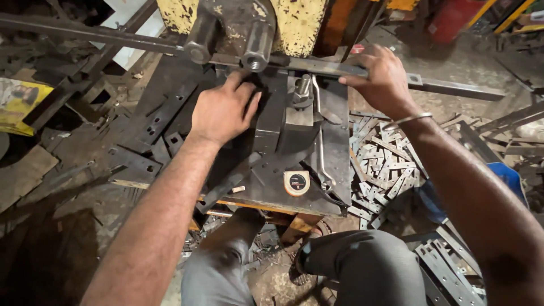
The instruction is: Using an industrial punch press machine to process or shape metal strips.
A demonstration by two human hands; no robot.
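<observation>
- Yellow printed bag (17,102) at left edge of frame, crumpled; red container (450,20) at upper right.
- Round orange-and-white tape measure (296,183) at lower centre of the dark steel machine bed (334,141).
- Dirty floor (51,187), scrap everywhere; chipped yellow press body (294,20) at top centre.
- Long flat steel bar (317,66) runs across upper frame, through the press.
- Right hand (385,76), upper right, fingers curled around the bar.
- Left hand (224,110), centre, lies flat with fingers loose on the die block (272,113), gripping nothing.
- Wrench (320,141) on bed; pile of cut steel strips (385,167) at right.
</observation>
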